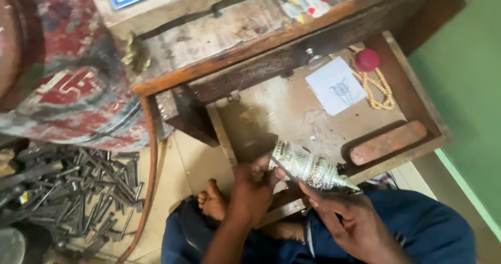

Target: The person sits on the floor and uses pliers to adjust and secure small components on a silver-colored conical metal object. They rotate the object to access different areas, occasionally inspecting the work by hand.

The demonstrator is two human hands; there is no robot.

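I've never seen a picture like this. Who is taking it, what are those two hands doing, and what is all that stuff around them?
A camera on the person's head looks down at their own hands. The left hand and right hand together hold a silver, patterned cone-shaped piece; a thin tool lies against it. They sit on the floor before an open wooden drawer, which holds a paper slip, a bead string, a red ball and a reddish block. Many metal tools lie at left.
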